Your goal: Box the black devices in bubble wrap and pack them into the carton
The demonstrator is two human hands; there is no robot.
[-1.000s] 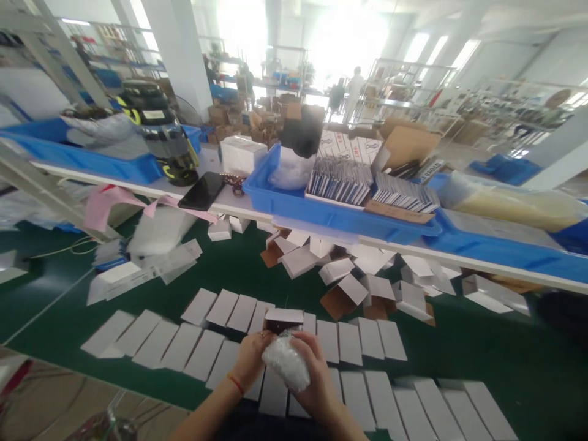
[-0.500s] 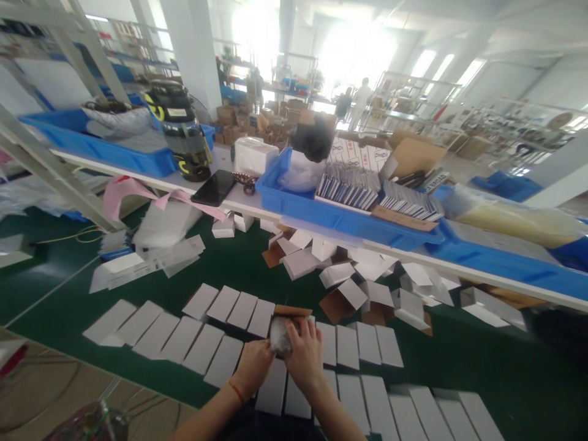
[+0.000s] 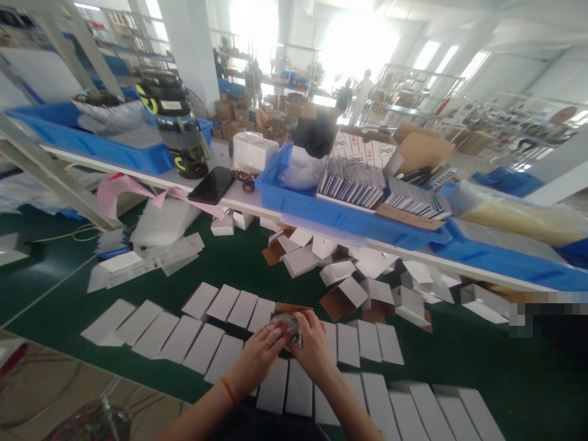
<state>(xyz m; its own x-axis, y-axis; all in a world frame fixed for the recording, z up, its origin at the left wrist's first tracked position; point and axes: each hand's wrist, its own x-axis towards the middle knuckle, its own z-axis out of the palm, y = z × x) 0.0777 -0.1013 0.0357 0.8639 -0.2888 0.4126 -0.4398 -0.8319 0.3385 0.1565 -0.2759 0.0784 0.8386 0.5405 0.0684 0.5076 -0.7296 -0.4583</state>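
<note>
My left hand (image 3: 258, 361) and my right hand (image 3: 313, 347) meet over a small open white box (image 3: 292, 308) with a brown inside, standing in the rows of white boxes on the green table (image 3: 459, 349). Between the fingers of both hands is a clear plastic-wrapped item (image 3: 288, 326), pressed down at the box's mouth and mostly hidden by the fingers. A red band circles my left wrist and a ring shows on a left finger.
Rows of shut white boxes (image 3: 211, 343) lie flat around my hands. A heap of open white boxes (image 3: 367, 282) lies behind them under a shelf with blue trays (image 3: 340, 214), a black phone (image 3: 211, 185) and a black-yellow jug (image 3: 177, 131). People stand far back.
The wrapped item was held up in both hands near my body; it has gone forward and down into the open box, and less of it shows now.
</note>
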